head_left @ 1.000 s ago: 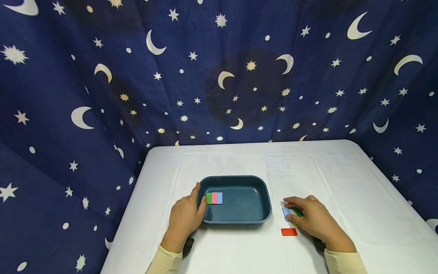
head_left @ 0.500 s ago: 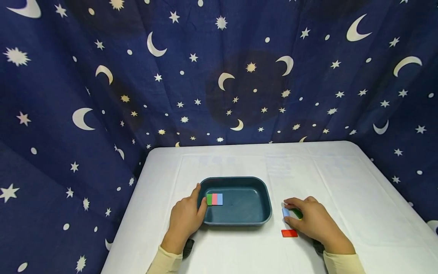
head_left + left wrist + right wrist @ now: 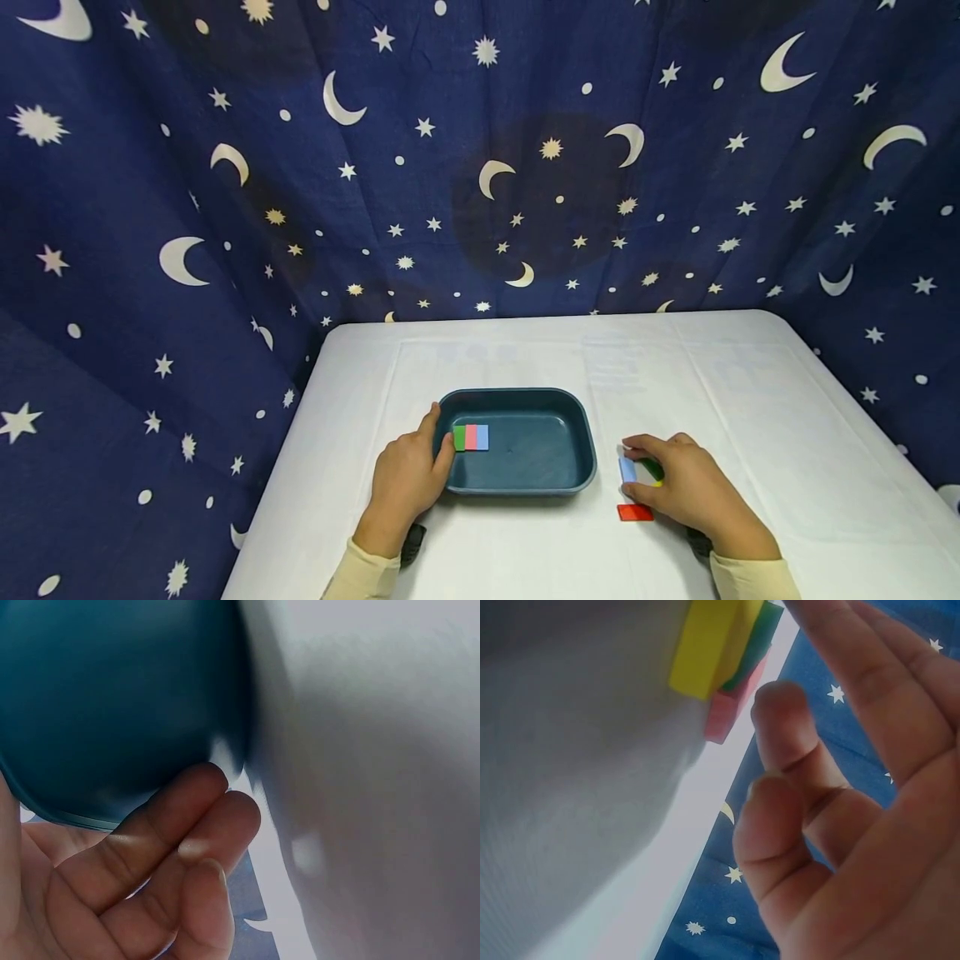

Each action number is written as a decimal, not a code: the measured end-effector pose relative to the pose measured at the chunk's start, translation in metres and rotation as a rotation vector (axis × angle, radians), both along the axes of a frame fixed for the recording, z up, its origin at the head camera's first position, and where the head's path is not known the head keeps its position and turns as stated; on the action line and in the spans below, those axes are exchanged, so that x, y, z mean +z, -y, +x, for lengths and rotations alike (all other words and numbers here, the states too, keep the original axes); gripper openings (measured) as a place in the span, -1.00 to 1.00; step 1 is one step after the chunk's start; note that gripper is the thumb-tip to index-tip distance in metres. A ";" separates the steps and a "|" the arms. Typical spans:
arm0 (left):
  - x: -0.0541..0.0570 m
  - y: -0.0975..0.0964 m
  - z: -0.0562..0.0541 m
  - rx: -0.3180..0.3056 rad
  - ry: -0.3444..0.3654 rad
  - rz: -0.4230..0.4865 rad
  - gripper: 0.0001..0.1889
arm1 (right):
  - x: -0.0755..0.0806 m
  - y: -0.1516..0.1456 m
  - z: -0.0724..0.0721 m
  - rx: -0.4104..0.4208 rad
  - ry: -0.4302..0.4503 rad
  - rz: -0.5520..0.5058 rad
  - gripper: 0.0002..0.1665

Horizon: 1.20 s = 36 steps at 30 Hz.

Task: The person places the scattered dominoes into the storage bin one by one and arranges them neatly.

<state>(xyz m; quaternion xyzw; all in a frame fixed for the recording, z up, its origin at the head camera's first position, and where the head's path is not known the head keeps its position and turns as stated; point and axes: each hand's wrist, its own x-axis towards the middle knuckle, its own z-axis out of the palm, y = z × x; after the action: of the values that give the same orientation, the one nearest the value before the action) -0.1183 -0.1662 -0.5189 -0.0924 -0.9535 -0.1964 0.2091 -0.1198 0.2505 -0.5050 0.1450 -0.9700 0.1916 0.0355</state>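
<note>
In the head view my left hand [image 3: 408,475] holds the left rim of a dark teal tray [image 3: 540,481], thumb inside and forefinger along the outer edge. In the left wrist view, curled fingers [image 3: 202,840] lie against the tray's outside. My right hand [image 3: 686,483] pinches a light blue block [image 3: 627,470] by its two ends, thumb at the near end, forefinger at the far end. Partly hidden under that hand are a green block [image 3: 652,468] and a yellow block [image 3: 705,645]. A red block [image 3: 635,512] lies just in front of the thumb.
Inside the tray, at its left, a green block [image 3: 459,438], a pink block [image 3: 471,437] and a light blue block [image 3: 482,437] lie side by side. White cloth covers the table [image 3: 525,350]. A star-and-moon curtain [image 3: 420,192] hangs behind and beside it.
The right thumb has slid toward me, from over the light blue block to its near end. The left hand and tray stay put; the head view has tilted slightly.
</note>
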 end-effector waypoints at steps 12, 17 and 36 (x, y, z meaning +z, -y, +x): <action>0.002 0.005 0.004 0.006 -0.012 -0.006 -0.41 | 0.000 0.006 0.000 0.012 0.004 0.007 -0.22; 0.002 0.006 0.005 0.012 -0.010 0.003 -0.41 | 0.003 0.009 -0.002 0.024 0.012 0.014 -0.23; -0.002 0.000 -0.001 0.041 0.063 -0.027 -0.36 | 0.021 0.014 -0.020 0.099 0.176 -0.010 -0.20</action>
<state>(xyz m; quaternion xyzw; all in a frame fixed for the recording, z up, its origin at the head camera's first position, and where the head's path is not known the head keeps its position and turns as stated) -0.1198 -0.1665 -0.5207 -0.0693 -0.9639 -0.1820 0.1817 -0.1400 0.2367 -0.4838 0.1752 -0.9600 0.2102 -0.0586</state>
